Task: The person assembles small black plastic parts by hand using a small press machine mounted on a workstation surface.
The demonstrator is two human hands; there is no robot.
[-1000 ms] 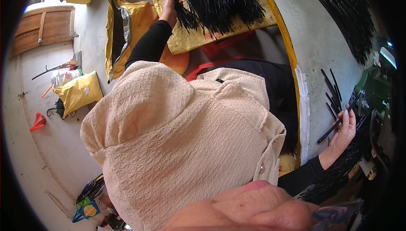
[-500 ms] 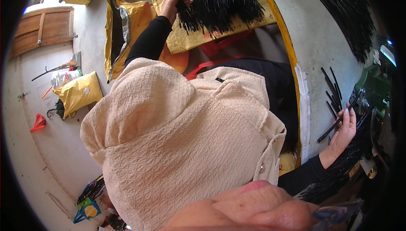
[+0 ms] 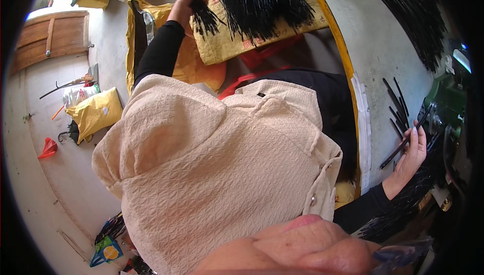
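Observation:
My left hand [image 3: 182, 7] is at the upper left, closed round a small bunch of thin black rods [image 3: 205, 17], partly hiding its fingers. This bunch sits apart from the big pile of black rods [image 3: 262, 3] on a flattened yellow sack [image 3: 214, 51]. At the right, my right hand [image 3: 412, 149] pinches a single black rod [image 3: 401, 153] between thumb and fingers. The rod's far end points at a green machine [image 3: 446, 96]. Several loose black rods [image 3: 397, 106] lie on the pale tabletop [image 3: 348, 23] beside that hand.
A fanned heap of black rods [image 3: 411, 18] lies at the tabletop's far right. The table has a yellow edge [image 3: 335, 28]. An open yellow sack [image 3: 132, 38] stands left of my arm. A stuffed yellow bag [image 3: 98, 109] and a wooden door [image 3: 55, 33] are further left.
My left hand has moved left, drawing a bunch of black rods away from the big pile. My right hand and its rod have barely moved.

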